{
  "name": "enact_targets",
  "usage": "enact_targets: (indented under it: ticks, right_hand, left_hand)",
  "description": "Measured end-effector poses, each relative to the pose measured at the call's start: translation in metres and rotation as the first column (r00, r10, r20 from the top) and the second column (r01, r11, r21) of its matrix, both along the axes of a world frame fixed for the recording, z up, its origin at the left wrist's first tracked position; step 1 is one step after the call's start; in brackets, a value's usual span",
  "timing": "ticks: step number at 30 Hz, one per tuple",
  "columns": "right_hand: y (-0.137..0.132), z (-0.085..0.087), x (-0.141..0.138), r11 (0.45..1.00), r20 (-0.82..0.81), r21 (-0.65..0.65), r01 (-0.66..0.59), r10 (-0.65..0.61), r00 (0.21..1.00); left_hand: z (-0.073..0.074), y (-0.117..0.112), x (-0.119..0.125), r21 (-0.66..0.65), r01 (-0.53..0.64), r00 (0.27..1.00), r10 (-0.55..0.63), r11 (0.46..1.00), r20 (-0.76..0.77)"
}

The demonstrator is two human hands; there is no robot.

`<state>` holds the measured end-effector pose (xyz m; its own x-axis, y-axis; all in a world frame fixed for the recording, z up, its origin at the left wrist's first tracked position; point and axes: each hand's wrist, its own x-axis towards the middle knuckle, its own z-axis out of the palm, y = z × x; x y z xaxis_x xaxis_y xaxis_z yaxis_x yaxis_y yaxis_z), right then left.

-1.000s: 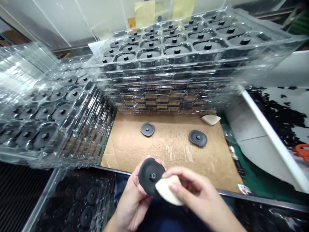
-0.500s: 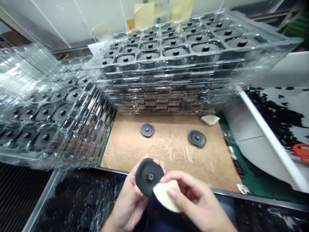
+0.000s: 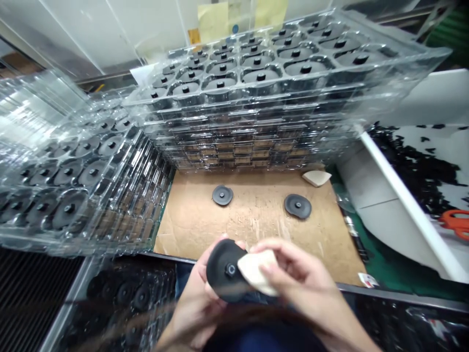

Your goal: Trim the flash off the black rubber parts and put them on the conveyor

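My left hand point(image 3: 200, 288) holds a black rubber disc point(image 3: 222, 274) by its edge, the raised centre stub facing up. A cream wedge-shaped sponge point(image 3: 258, 271) is pinched in my right hand point(image 3: 300, 274), its tip against or just over the disc's right side; I cannot tell whether it touches. Beyond my hands, two similar discs lie on the cardboard sheet point(image 3: 198, 225): a left disc point(image 3: 222, 195) and a right disc point(image 3: 298, 206). Another cream wedge point(image 3: 317, 178) rests at the sheet's far right corner.
Clear plastic trays of discs are stacked high at the back point(image 3: 242, 105) and on the left point(image 3: 110, 195). On the right, a white bin point(image 3: 403, 190) holds black scraps point(image 3: 414, 161) and orange-handled scissors point(image 3: 456, 222). More trayed discs point(image 3: 124, 293) show at lower left.
The sponge in my right hand has moved up and right, from the disc's lower right edge to its right side. The disc stays in my left hand, slightly tilted.
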<state>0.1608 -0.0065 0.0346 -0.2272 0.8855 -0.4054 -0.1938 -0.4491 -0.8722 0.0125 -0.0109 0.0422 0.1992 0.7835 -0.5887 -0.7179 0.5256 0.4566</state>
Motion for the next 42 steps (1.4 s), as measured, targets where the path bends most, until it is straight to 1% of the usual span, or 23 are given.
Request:
enact_targets:
  ticks: [3, 7, 10, 12, 14, 15, 16, 18, 21, 24, 26, 27, 29, 30, 32, 33, 35, 37, 38, 39, 40, 41, 42]
  right_hand:
    - [-0.001, 0.0, 0.001, 0.997, -0.065, -0.034, -0.065, 0.063, 0.996]
    - [-0.002, 0.001, 0.0, 1.0, 0.012, -0.011, -0.01, 0.01, 1.0]
    - [-0.004, -0.008, 0.0, 1.0, 0.027, 0.023, -0.019, 0.019, 0.999]
    - [0.0, -0.022, 0.005, 0.994, 0.145, 0.086, 0.071, -0.083, 0.986]
    - [0.011, -0.039, 0.016, 0.964, 0.289, 0.174, 0.201, -0.245, 0.925]
    - [0.016, -0.048, 0.022, 0.949, 0.329, 0.204, 0.24, -0.297, 0.896]
    - [0.02, -0.056, 0.028, 0.943, 0.353, 0.22, 0.252, -0.317, 0.88]
    - [0.02, -0.071, 0.035, 0.951, 0.382, 0.222, 0.215, -0.288, 0.878]
    - [0.0, -0.087, 0.034, 0.976, 0.442, 0.189, 0.112, -0.186, 0.877]
    - [-0.018, -0.093, 0.031, 0.985, 0.5, 0.165, 0.047, -0.124, 0.857]
    - [-0.017, -0.086, 0.031, 0.985, 0.518, 0.171, 0.034, -0.119, 0.847]
    - [-0.013, -0.078, 0.031, 0.982, 0.518, 0.187, 0.035, -0.128, 0.846]
    - [-0.001, -0.056, 0.029, 0.961, 0.501, 0.275, 0.032, -0.172, 0.848]
    - [0.005, -0.042, 0.025, 0.936, 0.488, 0.351, 0.014, -0.196, 0.851]
    - [0.013, -0.016, 0.015, 0.843, 0.469, 0.532, -0.076, -0.219, 0.856]
    - [0.015, -0.005, 0.009, 0.788, 0.468, 0.598, -0.146, -0.195, 0.862]
    - [0.017, 0.01, -0.001, 0.703, 0.486, 0.639, -0.312, -0.055, 0.872]
    - [0.018, 0.016, -0.007, 0.661, 0.512, 0.599, -0.453, 0.119, 0.851]
    - [0.018, 0.017, -0.009, 0.66, 0.524, 0.578, -0.48, 0.151, 0.838]
    - [0.018, 0.016, -0.01, 0.671, 0.538, 0.576, -0.467, 0.118, 0.834]
    - [0.018, 0.014, -0.012, 0.682, 0.552, 0.594, -0.427, 0.04, 0.833]
    - [0.017, 0.013, -0.012, 0.68, 0.55, 0.629, -0.378, -0.045, 0.834]
    - [0.015, 0.013, -0.012, 0.662, 0.529, 0.669, -0.338, -0.105, 0.842]
  left_hand:
    - [-0.005, -0.002, -0.002, 0.006, 0.02, 0.999, -0.021, 1.0, 0.033]
    - [-0.011, -0.005, -0.004, 0.064, 0.01, 0.998, -0.013, 0.998, 0.059]
    - [-0.014, -0.004, -0.004, 0.056, 0.021, 0.999, -0.024, 0.998, 0.041]
    - [-0.018, -0.004, -0.004, 0.046, 0.001, 1.0, -0.003, 0.999, 0.031]
    - [-0.022, -0.003, -0.003, 0.026, -0.04, 0.999, 0.039, 0.999, 0.035]
    - [-0.024, -0.003, -0.002, 0.013, -0.059, 0.998, 0.058, 0.998, 0.037]
    - [-0.026, -0.003, -0.001, 0.007, -0.073, 0.996, 0.073, 0.997, 0.042]
    - [-0.028, -0.003, -0.001, 0.009, -0.09, 0.995, 0.09, 0.996, 0.048]
    - [-0.028, -0.002, 0.0, 0.011, -0.098, 0.993, 0.097, 0.995, 0.066]
    - [-0.028, 0.0, 0.0, -0.002, -0.084, 0.994, 0.084, 0.996, 0.076]
    - [-0.027, 0.001, 0.002, -0.001, -0.073, 0.995, 0.072, 0.997, 0.067]
    - [-0.027, 0.001, 0.003, 0.002, -0.065, 0.996, 0.065, 0.998, 0.062]
    - [-0.026, 0.0, 0.007, 0.017, -0.05, 0.997, 0.049, 0.999, 0.052]
    - [-0.026, 0.0, 0.009, 0.031, -0.043, 0.998, 0.042, 0.999, 0.046]
    - [-0.027, -0.002, 0.011, 0.047, -0.012, 1.0, 0.011, 0.999, 0.025]
    - [-0.028, -0.003, 0.011, 0.044, 0.013, 1.0, -0.014, 0.999, 0.006]
    - [-0.029, -0.005, 0.01, 0.015, 0.07, 0.997, -0.069, 0.997, -0.047]
    - [-0.03, -0.006, 0.009, -0.002, 0.091, 0.991, -0.091, 0.996, -0.101]
    - [-0.03, -0.005, 0.01, 0.003, 0.091, 0.988, -0.09, 0.996, -0.122]
    - [-0.03, -0.005, 0.01, 0.01, 0.088, 0.987, -0.086, 0.996, -0.137]
    - [-0.029, -0.004, 0.011, 0.017, 0.085, 0.986, -0.082, 0.996, -0.143]
    - [-0.028, -0.003, 0.011, 0.018, 0.081, 0.988, -0.078, 0.997, -0.135]
    - [-0.026, -0.002, 0.011, 0.015, 0.08, 0.99, -0.077, 0.997, -0.115]
